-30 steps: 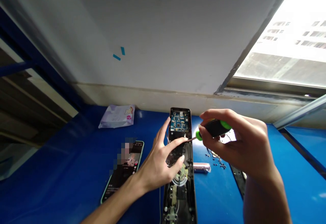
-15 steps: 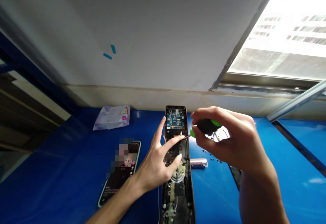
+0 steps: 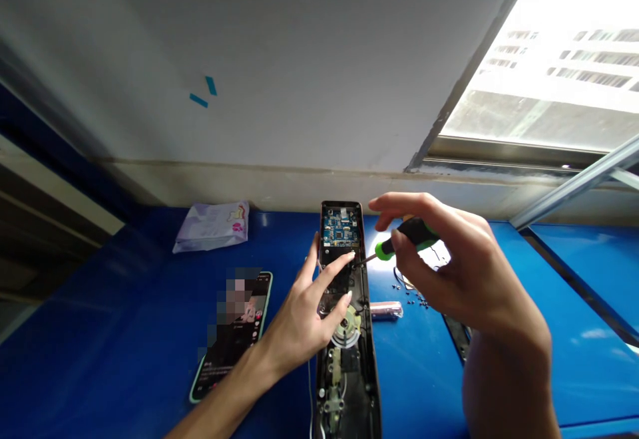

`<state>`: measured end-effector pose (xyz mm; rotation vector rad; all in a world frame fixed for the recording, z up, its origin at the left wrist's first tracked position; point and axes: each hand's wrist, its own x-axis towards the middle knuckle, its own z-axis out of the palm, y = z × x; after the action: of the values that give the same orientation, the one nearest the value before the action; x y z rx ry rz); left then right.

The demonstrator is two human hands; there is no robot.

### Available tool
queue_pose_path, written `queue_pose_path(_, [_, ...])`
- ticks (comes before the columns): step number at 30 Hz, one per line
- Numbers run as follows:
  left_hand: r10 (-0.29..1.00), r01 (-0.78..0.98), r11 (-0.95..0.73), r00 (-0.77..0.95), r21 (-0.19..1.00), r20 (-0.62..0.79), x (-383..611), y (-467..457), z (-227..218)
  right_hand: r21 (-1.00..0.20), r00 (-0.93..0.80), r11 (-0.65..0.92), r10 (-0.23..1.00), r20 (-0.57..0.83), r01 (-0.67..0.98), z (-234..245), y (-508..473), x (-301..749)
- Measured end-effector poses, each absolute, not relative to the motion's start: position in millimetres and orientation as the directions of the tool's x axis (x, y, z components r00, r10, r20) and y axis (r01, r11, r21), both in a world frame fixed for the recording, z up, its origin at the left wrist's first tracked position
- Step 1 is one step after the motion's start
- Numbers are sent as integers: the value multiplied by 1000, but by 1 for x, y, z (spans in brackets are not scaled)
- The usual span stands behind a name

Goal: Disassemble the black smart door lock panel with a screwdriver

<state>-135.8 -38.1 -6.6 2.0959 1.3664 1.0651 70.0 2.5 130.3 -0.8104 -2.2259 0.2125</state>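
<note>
A long black opened device housing [image 3: 370, 332] lies on the blue table, with a blue circuit board [image 3: 340, 228] at its far end and a round metal part [image 3: 348, 324] lower down. My left hand [image 3: 304, 312] rests on the housing with its fingers spread, the index fingertip near the board's lower edge. My right hand [image 3: 449, 273] grips a screwdriver with a black and green handle [image 3: 407, 238]. Its tip points at the housing's right edge beside my left index finger.
A phone [image 3: 232, 332] with a lit screen lies left of the housing. A pale purple packet [image 3: 212, 226] sits near the wall. A small clear bag [image 3: 385, 310] and several tiny black screws [image 3: 414, 300] lie right of the housing. A window is at upper right.
The view has drifted, so everything sits slightly left and higher. My right hand's fingers have shifted round the screwdriver handle, showing more of it. My left hand stays on the housing.
</note>
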Motion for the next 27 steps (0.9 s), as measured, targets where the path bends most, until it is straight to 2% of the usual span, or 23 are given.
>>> queue_pose_path(7, [912, 594, -403, 199, 696, 358, -134, -39, -12, -337, -434, 776, 593, 678, 534, 127, 7, 68])
queue_pose_path(15, [904, 546, -422, 199, 724, 377, -134, -37, -10, -424, -565, 812, 583, 584, 401, 131, 3, 71])
queue_pose_path(21, [896, 547, -433, 175, 716, 409, -135, -34, -14, -390, -487, 767, 631, 604, 509, 127, 6, 68])
queue_pose_path(24, [895, 546, -435, 174, 716, 411, -136, -34, -16, -414, -475, 776, 623, 621, 476, 126, 8, 68])
queue_pose_path(27, [893, 533, -439, 167, 723, 419, -137, -35, -17, -427, -533, 806, 591, 605, 409, 126, 8, 69])
